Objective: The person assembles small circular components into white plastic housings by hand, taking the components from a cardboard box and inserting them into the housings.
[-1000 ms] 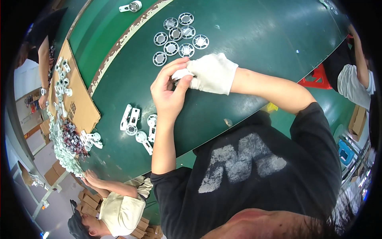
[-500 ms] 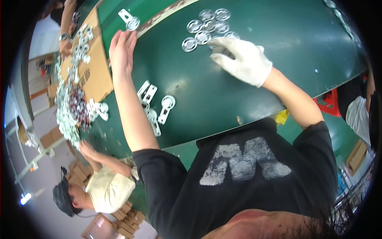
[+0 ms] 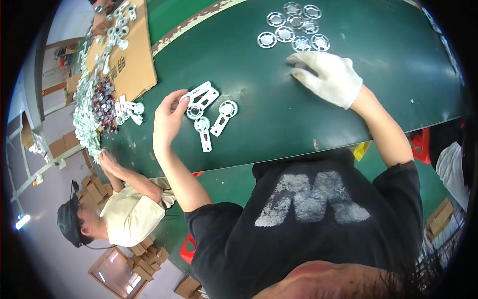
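My bare left hand (image 3: pixel 172 114) is at the left of the green table. Its thumb and forefinger are closed at the left end of a white part (image 3: pixel 201 90), a flat slotted bar partly hidden by the fingers. Beside it lie another slotted white part with a round end (image 3: pixel 208 98) and two similar parts, one pointing toward me (image 3: pixel 204 134) and one to the right (image 3: pixel 224 117). My right hand (image 3: pixel 328 77), in a white glove, hovers or rests just below several clear, silvery spoked discs (image 3: pixel 296 21). Its thumb and fingers are apart, with nothing visible between them.
A cardboard sheet (image 3: pixel 132 65) and a heap of white parts (image 3: pixel 85 119) with small dark pieces (image 3: pixel 103 97) line the left side. A co-worker in a cap (image 3: pixel 132 219) works there. A speckled strip (image 3: pixel 199 22) edges the far side.
My left hand has come back from a white part with a disc at the far edge to the parts nearer me. The view has shifted; my gloved hand is now slightly apart from the discs.
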Available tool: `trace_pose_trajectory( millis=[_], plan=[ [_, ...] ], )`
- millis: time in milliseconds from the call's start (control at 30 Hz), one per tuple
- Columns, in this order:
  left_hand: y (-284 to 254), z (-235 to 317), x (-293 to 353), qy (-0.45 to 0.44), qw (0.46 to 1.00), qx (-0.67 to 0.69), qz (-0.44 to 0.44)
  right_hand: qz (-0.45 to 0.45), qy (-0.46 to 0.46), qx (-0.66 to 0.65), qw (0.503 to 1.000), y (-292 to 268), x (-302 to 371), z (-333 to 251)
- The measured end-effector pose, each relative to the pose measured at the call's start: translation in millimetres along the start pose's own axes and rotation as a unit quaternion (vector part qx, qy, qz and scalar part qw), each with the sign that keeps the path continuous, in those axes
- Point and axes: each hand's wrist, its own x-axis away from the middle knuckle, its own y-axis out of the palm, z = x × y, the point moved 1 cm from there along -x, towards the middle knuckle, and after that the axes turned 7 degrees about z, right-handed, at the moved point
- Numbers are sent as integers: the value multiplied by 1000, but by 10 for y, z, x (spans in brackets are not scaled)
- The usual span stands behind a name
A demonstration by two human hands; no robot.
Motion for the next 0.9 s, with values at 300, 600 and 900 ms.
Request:
trace_pose_trajectory(
  millis=[300,600,900],
  plan=[
    [339,480,-264,66,971,225,48,-16,-5,-50,999,-39,-48,-127],
    [1266,1749,-138,192,895,398,-57,102,9,57,993,-114,-90,0],
    [1489,1538,-385,276,947,-48,158,24,166,69,983,-377,-148,22]
  ],
)
